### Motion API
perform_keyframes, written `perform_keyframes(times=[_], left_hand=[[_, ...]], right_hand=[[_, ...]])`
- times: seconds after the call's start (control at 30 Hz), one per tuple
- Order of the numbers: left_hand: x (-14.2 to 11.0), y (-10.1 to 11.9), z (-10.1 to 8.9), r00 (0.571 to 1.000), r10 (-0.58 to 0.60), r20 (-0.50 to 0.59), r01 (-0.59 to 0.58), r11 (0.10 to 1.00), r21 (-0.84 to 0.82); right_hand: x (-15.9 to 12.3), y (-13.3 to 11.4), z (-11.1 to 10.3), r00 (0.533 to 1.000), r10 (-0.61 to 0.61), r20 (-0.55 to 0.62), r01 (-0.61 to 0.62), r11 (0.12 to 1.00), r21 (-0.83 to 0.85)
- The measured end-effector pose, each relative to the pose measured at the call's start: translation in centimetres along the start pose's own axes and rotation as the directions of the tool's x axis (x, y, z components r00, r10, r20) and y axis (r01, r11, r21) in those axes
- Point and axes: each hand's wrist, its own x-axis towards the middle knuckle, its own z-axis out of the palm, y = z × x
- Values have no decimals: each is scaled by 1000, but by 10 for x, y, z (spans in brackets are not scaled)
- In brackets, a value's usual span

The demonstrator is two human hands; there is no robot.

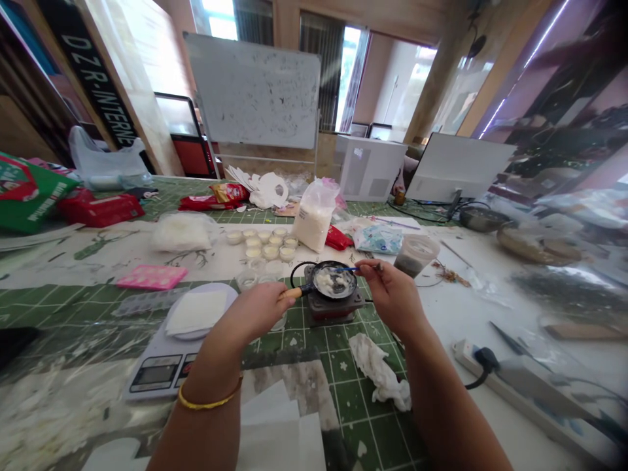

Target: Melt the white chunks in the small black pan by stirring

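Observation:
My left hand (260, 306) is closed round the wooden handle (293, 294) of a small black frying pan (314, 286). The pan rests on a small dark electric hot plate (333, 314). White, partly melted lumps (326, 281) lie in it, with bare dark bottom showing between them. My right hand (390, 291) pinches a thin blue stirring stick (347, 268), whose far end reaches into the pan. Its exact tip is hard to make out. Behind the pan stand several small cups (271, 251) of pale, creamy contents.
A digital scale (161, 376) with white sheets stands left. A crumpled tissue (377, 373) lies in front of the hot plate. Right are a power strip (520, 399) with cords and a plastic cup (417, 254). A bag of white granules (314, 216) stands behind.

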Motion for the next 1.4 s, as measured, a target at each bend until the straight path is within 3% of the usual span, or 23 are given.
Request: perform_keyframes(times=[0.17,0.43,0.6,0.73,0.87,1.0,1.17,1.3,1.4], left_hand=[[1,0,2,1000,14,-25,-15,1000,-26],[4,4,5,999,17,-39,-18,1000,-24],[3,5,4,999,20,-48,-21,1000,-19],[3,5,4,999,5,-47,-6,1000,-19],[3,5,5,999,-7,-43,7,1000,-3],[3,5,5,999,12,-52,-12,1000,-9],[3,6,5,999,-14,-32,15,1000,9],[2,7,5,999,-8,-32,8,1000,10],[1,8,4,1000,-1,-25,1,1000,18]], right_hand=[[0,-2,1,995,4,104,-6,1000,21],[1,-1,1,996,22,91,-20,1000,-21],[2,-2,4,982,-56,181,53,998,25],[4,3,-2,996,-10,83,24,985,-173],[3,5,-6,978,-94,186,111,990,-85],[3,4,-6,996,-25,86,41,981,-191],[2,4,-7,972,-138,189,157,983,-91],[2,3,-8,994,-57,94,74,980,-185],[1,1,-10,974,-101,204,123,988,-97]])
